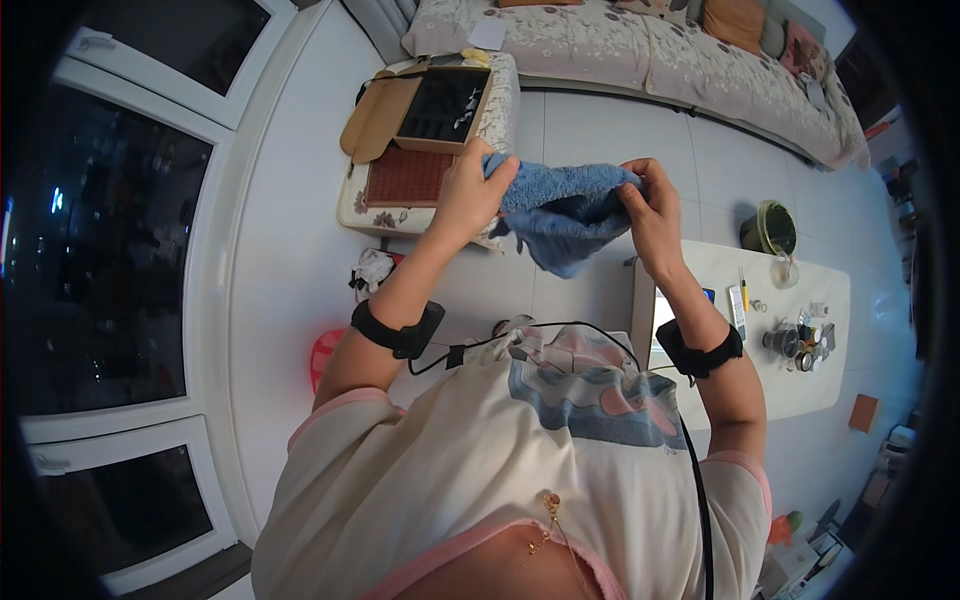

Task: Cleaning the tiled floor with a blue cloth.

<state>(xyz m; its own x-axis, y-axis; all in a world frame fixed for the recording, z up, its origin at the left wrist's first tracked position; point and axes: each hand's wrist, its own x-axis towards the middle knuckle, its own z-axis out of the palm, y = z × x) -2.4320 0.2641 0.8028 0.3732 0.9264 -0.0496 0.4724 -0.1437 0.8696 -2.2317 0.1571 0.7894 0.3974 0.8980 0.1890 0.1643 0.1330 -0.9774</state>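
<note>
A blue towel [565, 187] with a fluffy, looped surface is stretched between my two hands, out in front of my chest and above the floor. My left hand [468, 203] pinches its left end between thumb and fingers. At the opposite end, my right hand [655, 212] grips the upper corner, thumb toward me. The towel's middle sags into a dark fold, and a smoother blue part hangs below. Which layers lie inside the fold is hidden.
An open cardboard box [440, 110] lies on a cloth-covered seat [360, 208] ahead to the left. Along the far side stands a floral-covered sofa [590, 45]. To the right, a white table [720, 262] bears jars and small items, with a dark green bin [768, 228] beyond.
</note>
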